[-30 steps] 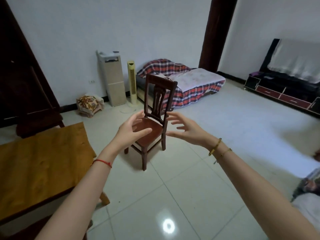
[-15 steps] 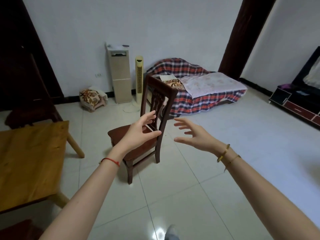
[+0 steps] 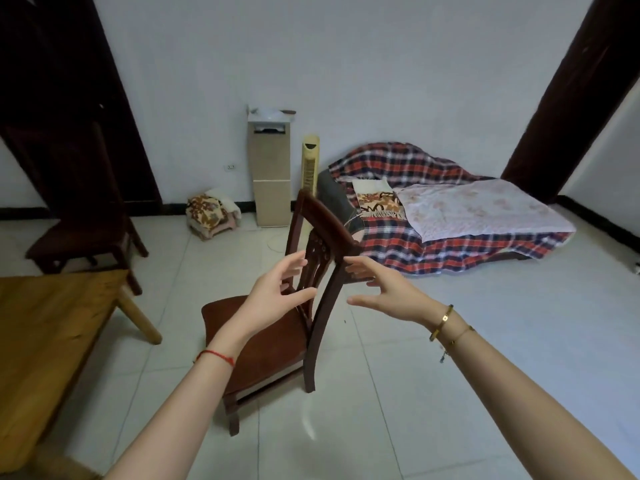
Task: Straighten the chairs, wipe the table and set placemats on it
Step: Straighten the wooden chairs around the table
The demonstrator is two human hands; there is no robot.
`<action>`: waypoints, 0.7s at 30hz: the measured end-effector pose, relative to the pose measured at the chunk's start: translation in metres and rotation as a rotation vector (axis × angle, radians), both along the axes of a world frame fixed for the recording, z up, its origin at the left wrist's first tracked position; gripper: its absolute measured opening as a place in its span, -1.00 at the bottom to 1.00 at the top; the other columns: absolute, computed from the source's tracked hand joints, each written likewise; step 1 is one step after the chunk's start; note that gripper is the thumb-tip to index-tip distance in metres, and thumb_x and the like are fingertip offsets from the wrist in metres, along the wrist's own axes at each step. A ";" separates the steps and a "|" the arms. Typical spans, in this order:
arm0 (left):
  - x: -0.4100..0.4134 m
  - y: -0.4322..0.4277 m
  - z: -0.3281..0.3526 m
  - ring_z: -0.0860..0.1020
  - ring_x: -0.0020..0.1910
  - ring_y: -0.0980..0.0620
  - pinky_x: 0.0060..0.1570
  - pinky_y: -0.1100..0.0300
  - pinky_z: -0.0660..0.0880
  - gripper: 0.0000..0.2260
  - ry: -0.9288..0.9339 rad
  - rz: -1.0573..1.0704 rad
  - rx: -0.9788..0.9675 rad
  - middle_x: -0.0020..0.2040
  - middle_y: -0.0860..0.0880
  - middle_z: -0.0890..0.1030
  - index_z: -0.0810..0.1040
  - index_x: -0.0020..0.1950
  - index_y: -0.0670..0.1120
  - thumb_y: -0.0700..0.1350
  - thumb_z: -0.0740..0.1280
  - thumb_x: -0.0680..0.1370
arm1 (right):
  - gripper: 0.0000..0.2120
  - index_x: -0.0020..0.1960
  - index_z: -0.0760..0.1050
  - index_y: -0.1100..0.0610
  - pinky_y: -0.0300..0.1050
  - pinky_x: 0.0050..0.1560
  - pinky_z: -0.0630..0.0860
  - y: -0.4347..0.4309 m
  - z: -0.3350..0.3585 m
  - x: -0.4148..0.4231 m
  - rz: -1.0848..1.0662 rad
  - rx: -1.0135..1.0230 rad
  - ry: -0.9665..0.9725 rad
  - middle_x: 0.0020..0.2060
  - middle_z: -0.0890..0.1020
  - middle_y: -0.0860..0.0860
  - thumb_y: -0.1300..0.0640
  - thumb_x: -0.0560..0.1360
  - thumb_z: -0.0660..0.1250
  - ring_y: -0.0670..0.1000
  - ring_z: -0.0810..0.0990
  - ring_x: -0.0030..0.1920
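Two spread grips now: left grip (image 3: 273, 292) and right grip (image 3: 384, 292) have closed in on the chair (image 3: 277, 344) and flank its backrest, clasping nothing yet. The chair stands askew on the floor (image 3: 467, 341) near the desk (image 3: 45, 334); straightening looks imminent.

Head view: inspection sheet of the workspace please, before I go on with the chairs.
Surface: wooden table at left, only partly in frame; tiled floor elsewhere.
Job's things: dark chair stands out on the floor, apart from the table; second chair in shadow beyond the table's far end. Placemats, cloth: nothing seen.
Clutter: patterned bundle at the foot of the wall.
Hands: left hand and right hand open, either side of the chair's back; contact unclear.
Cables: thin pale cord on the floor by the tower fan.
Surroundings: tall beige cabinet, bed with plaid blanket, dark door.
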State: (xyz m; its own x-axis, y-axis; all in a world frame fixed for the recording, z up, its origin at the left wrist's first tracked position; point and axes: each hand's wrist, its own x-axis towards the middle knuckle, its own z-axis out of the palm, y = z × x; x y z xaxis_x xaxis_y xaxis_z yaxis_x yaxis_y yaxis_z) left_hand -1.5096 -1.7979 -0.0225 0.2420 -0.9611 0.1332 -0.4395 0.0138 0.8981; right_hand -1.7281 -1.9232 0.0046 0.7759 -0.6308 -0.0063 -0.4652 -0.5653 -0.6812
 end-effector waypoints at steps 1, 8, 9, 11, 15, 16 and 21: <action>-0.001 -0.017 -0.003 0.41 0.39 0.17 0.42 0.08 0.35 -0.37 0.001 0.029 0.006 0.39 0.14 0.47 0.30 0.52 0.12 -0.02 0.47 0.51 | -0.32 0.48 0.24 -0.08 0.07 0.37 0.41 -0.025 -0.003 0.002 0.035 -0.003 -0.004 0.35 0.46 -0.06 -0.03 0.45 0.46 -0.06 0.44 0.34; -0.024 -0.120 -0.011 0.48 0.29 0.21 0.33 0.18 0.39 -0.44 0.023 0.320 -0.013 0.31 0.13 0.54 0.38 0.48 0.09 -0.04 0.47 0.51 | -0.36 0.47 0.26 -0.07 -0.06 0.38 0.38 -0.186 -0.008 0.025 0.342 -0.036 0.041 0.33 0.48 -0.06 -0.03 0.47 0.45 -0.07 0.45 0.32; -0.027 -0.130 -0.011 0.52 0.26 0.21 0.31 0.18 0.42 -0.47 0.028 0.377 -0.020 0.28 0.13 0.57 0.41 0.46 0.08 -0.04 0.46 0.52 | -0.39 0.46 0.29 -0.05 -0.10 0.36 0.38 -0.205 -0.007 0.030 0.395 -0.055 0.059 0.30 0.50 -0.06 -0.02 0.47 0.44 -0.08 0.46 0.30; -0.032 -0.149 -0.015 0.59 0.16 0.20 0.29 0.13 0.48 -0.56 0.062 0.491 -0.025 0.21 0.09 0.62 0.48 0.40 0.03 -0.09 0.46 0.53 | -0.49 0.40 0.38 0.00 -0.14 0.31 0.43 -0.243 -0.006 0.040 0.516 -0.121 0.112 0.24 0.56 -0.07 0.00 0.49 0.42 -0.11 0.51 0.24; -0.037 -0.176 -0.023 0.63 0.08 0.16 0.24 0.13 0.52 -0.62 0.084 0.694 0.001 0.14 0.04 0.66 0.56 0.31 -0.01 -0.09 0.49 0.50 | -0.60 0.31 0.48 0.05 -0.16 0.28 0.44 -0.305 -0.008 0.071 0.723 -0.299 0.182 0.21 0.59 -0.06 0.03 0.51 0.41 -0.12 0.53 0.21; -0.038 -0.185 -0.026 0.63 0.08 0.14 0.23 0.14 0.52 -0.62 0.088 0.736 0.009 0.14 0.05 0.66 0.56 0.30 0.00 -0.07 0.50 0.49 | -0.61 0.31 0.49 0.04 -0.17 0.28 0.43 -0.320 -0.010 0.078 0.761 -0.324 0.193 0.20 0.59 -0.07 0.04 0.51 0.41 -0.13 0.53 0.21; -0.022 -0.235 -0.035 0.64 0.06 0.12 0.21 0.13 0.54 -0.62 0.064 0.876 0.035 0.14 0.06 0.65 0.56 0.30 0.02 -0.09 0.48 0.50 | -0.60 0.31 0.47 -0.03 -0.15 0.21 0.50 -0.387 -0.025 0.135 0.935 -0.342 0.185 0.16 0.61 -0.10 0.05 0.49 0.43 -0.15 0.54 0.18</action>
